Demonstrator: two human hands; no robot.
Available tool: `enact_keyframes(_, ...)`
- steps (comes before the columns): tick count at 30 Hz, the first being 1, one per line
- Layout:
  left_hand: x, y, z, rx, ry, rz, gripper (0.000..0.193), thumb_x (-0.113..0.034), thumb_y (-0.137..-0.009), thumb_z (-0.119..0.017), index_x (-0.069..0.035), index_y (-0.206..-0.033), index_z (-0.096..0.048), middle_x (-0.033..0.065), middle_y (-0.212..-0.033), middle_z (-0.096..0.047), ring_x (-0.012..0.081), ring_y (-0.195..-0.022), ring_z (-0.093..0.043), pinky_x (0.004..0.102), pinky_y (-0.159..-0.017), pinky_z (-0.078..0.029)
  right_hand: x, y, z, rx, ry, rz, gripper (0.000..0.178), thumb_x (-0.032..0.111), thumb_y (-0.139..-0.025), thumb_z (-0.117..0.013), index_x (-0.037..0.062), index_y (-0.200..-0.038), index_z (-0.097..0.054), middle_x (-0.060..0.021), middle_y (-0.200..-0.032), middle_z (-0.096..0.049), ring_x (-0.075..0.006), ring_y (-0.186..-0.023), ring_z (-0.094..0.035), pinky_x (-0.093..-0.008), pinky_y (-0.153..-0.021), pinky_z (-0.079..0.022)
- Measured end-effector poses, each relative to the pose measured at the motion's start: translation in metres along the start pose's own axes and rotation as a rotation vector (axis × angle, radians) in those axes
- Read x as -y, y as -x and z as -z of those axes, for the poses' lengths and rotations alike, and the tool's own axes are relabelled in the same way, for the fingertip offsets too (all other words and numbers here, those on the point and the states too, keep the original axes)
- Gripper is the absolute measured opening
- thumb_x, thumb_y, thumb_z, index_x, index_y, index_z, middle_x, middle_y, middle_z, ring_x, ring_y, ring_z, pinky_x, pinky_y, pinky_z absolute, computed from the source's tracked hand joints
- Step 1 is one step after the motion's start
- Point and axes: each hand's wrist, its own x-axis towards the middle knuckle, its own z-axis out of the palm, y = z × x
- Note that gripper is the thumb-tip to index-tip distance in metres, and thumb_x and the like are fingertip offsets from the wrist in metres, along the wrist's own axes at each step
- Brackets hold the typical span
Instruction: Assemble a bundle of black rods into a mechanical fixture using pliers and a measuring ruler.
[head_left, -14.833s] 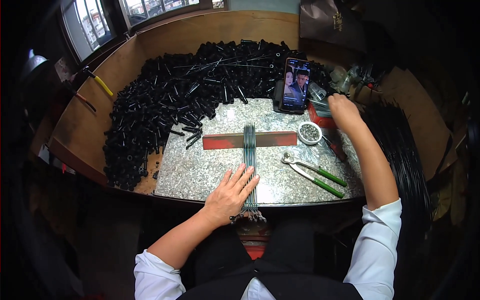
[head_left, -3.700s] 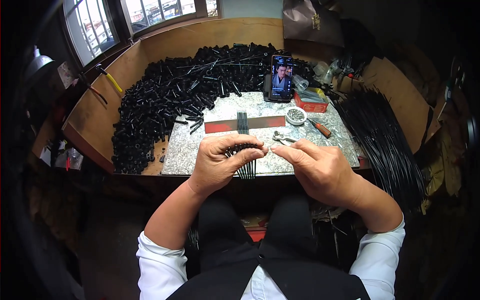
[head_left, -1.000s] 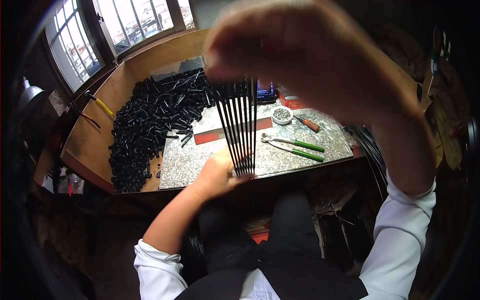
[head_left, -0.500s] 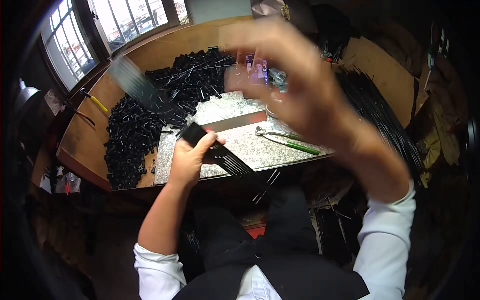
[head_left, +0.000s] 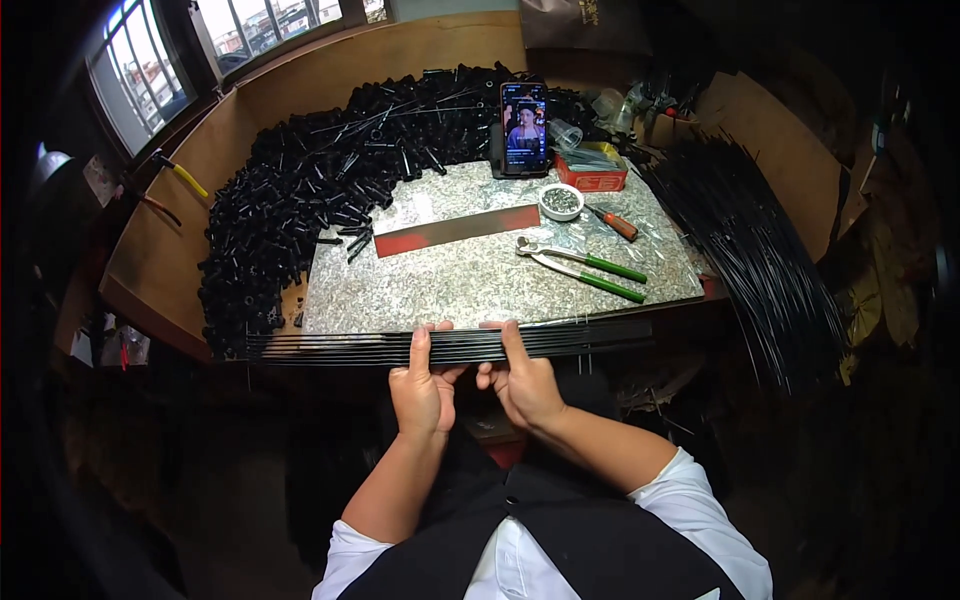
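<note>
A long, flat bundle of thin black rods lies crosswise in front of me, along the near edge of the stone slab. Short thin silvery pins stick out across it near both ends. My left hand grips it left of its middle, thumb on top and fingers underneath. Just to the right, my right hand holds it the same way. Both thumbs point away from me. Pincers with green handles rest on the speckled slab, beyond the bundle. Behind them lies a flat red-and-grey bar.
Black tubular parts are heaped at the left and back. A lit phone stands upright beside a red box. Nearby are a white bowl of small metal pieces and a screwdriver. Long black rods are piled at right.
My right hand has come down from its blurred, raised position onto the bundle. The bundle has swung from slanting in my left hand to nearly level in both hands.
</note>
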Motion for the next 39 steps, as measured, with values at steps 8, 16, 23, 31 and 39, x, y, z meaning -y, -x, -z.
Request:
enact_keyframes(8, 0.001, 0.034, 0.01, 0.41, -0.123, 0.23, 0.042, -0.028, -0.099, -0.044, 0.004, -0.127, -0.042, 0.024, -0.116, -0.059, 0.0271, -0.097, -0.065, 0.036, -0.086, -0.05, 0.106, -0.025, -0.005, -0.038, 0.475, 0.15, 0.03, 0.028, -0.094, -0.055, -0.0016, -0.098, -0.061, -0.0072, -0.079, -0.059, -0.0116, -0.053, -0.053, -0.025, -0.043, -0.047)
enact_keyframes(16, -0.009, 0.049, 0.034, 0.632, -0.545, 0.488, 0.029, -0.011, -0.095, -0.05, 0.005, -0.12, -0.05, 0.0216, -0.103, -0.065, 0.019, -0.062, -0.066, 0.0302, -0.067, -0.055, 0.171, -0.026, -0.03, 0.385, 1.157, 0.196, 0.018, 0.02, -0.09, -0.061, 0.0017, -0.088, -0.061, -0.0002, -0.066, -0.055, -0.0069, -0.05, -0.052, -0.0202, -0.04, -0.04)
enact_keyframes(23, -0.029, 0.051, 0.019, 0.62, -0.513, 0.108, 0.029, -0.003, -0.094, -0.051, 0.005, -0.122, -0.05, 0.0188, -0.114, -0.061, 0.0249, -0.105, -0.062, 0.0339, -0.092, -0.048, 0.112, -0.023, -0.011, 0.728, 1.46, 0.33, 0.019, 0.019, -0.085, -0.069, 0.0016, -0.09, -0.065, -0.0117, -0.077, -0.062, -0.0225, -0.072, -0.062, -0.0341, -0.068, -0.05)
enact_keyframes(31, -0.071, 0.043, -0.003, 0.584, -0.521, -0.205, 0.027, 0.001, -0.093, -0.051, 0.007, -0.119, -0.052, 0.016, -0.118, -0.06, 0.0206, -0.11, -0.058, 0.0312, -0.097, -0.046, 0.082, -0.022, 0.002, 0.852, 1.281, 0.223, 0.022, 0.022, -0.085, -0.068, 0.0011, -0.091, -0.064, -0.0125, -0.078, -0.063, -0.0232, -0.074, -0.062, -0.0335, -0.067, -0.049)
enact_keyframes(39, -0.091, 0.031, -0.041, 0.576, -0.575, -0.399, 0.033, 0.002, -0.09, -0.055, 0.005, -0.123, -0.051, 0.0158, -0.127, -0.055, 0.0201, -0.117, -0.054, 0.0307, -0.1, -0.042, 0.089, -0.021, -0.003, 0.888, 1.333, -0.023, 0.033, 0.028, -0.087, -0.064, -0.0013, -0.101, -0.059, -0.0193, -0.082, -0.064, -0.0295, -0.079, -0.065, -0.0373, -0.071, -0.05)
